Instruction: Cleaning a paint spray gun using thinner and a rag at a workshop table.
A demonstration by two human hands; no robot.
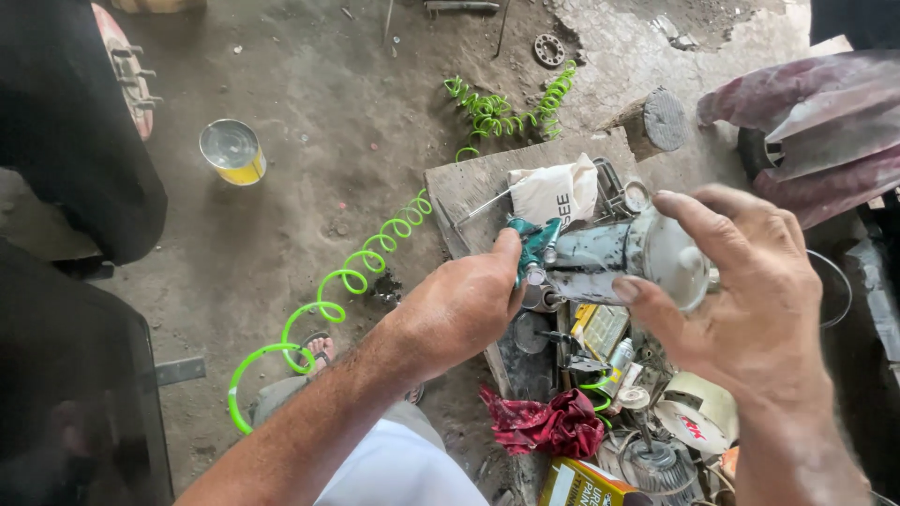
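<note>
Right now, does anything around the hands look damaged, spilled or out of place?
Nothing looks spilled. The left hand and right hand hold a grimy grey metal cylinder. The oddities: the green coiled hose sprawls across the dirt floor, and tools and a red rag lie heaped on the wooden board.

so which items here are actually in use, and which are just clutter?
In use:
- left hand on teal spray gun
- right hand gripping grey metal paint cup

Lying about:
- yellow tin can
- green coiled air hose
- red crumpled rag
- white cloth bag
</note>
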